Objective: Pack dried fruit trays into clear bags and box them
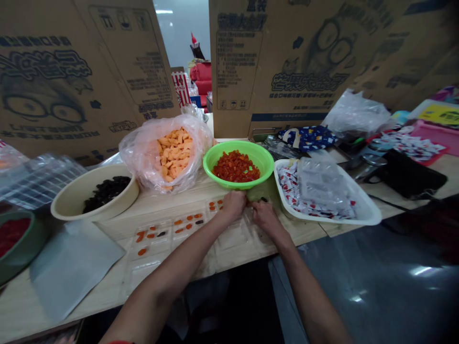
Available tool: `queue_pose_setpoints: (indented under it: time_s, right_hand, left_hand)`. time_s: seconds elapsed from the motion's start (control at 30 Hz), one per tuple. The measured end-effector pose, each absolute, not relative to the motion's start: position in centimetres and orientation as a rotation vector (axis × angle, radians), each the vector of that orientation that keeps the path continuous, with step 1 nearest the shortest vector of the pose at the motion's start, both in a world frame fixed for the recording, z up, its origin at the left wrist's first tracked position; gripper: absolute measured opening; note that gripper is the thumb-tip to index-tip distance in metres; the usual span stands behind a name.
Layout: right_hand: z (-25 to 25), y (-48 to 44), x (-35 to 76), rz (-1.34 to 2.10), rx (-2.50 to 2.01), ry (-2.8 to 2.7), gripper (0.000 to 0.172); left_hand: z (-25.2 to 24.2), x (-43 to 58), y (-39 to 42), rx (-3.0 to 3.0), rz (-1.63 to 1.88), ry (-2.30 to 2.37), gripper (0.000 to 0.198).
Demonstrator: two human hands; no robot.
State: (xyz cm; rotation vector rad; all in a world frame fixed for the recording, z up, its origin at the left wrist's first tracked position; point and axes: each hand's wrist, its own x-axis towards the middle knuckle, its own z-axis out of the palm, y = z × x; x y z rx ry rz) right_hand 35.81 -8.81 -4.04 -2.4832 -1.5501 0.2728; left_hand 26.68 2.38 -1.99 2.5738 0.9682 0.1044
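My left hand (234,204) is over the clear plastic trays, just in front of the green bowl (270,165) of orange-red candy pieces (235,167). Its fingers are curled together, and what they hold is hidden. Close beside it, my right hand (265,214) is closed with its fingertips pinched toward the left hand; something small and orange may be between them, too small to name. Under my wrists lies a row of clear divided trays (158,258). Compartments to the left hold orange pieces (189,218) and single dark pieces (199,222).
A cream bowl (59,203) with dark pieces and a plastic bag (143,143) of pale orange pieces stand at left. A white tub (366,203) of small wrapped packets (289,179) is at right. Cardboard boxes (244,71) wall the back. A white sheet (75,267) overhangs the front edge.
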Motion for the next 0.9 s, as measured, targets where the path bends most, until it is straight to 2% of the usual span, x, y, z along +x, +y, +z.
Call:
queue_pose_setpoints:
  time_s: [0.1,0.23,0.4,0.77,0.9]
  right_hand:
    - [-4.1,-8.8,35.7,0.262,-2.480,-1.547,0.039]
    - [-3.9,-9.2,35.4,0.241,-2.481,-1.561,0.047]
    - [-3.2,-9.9,34.8,0.248,-2.486,-1.630,0.042]
    - [-3.6,-9.6,34.9,0.274,-2.451,-1.617,0.045]
    - [-3.8,-9.9,35.4,0.224,-2.339,-1.572,0.039]
  left_hand:
    - [-2.0,25.9,2.6,2.576,0.142,0.948,0.036]
    - [-1.9,25.6,3.0,2.575,0.117,0.878,0.028]
    - [-2.0,26.3,2.9,2.569,0.098,0.918,0.029]
    - [-1.4,26.0,2.0,2.585,0.103,0.892,0.032]
    - [0.2,25.0,1.9,2.565,0.215,0.846,0.032]
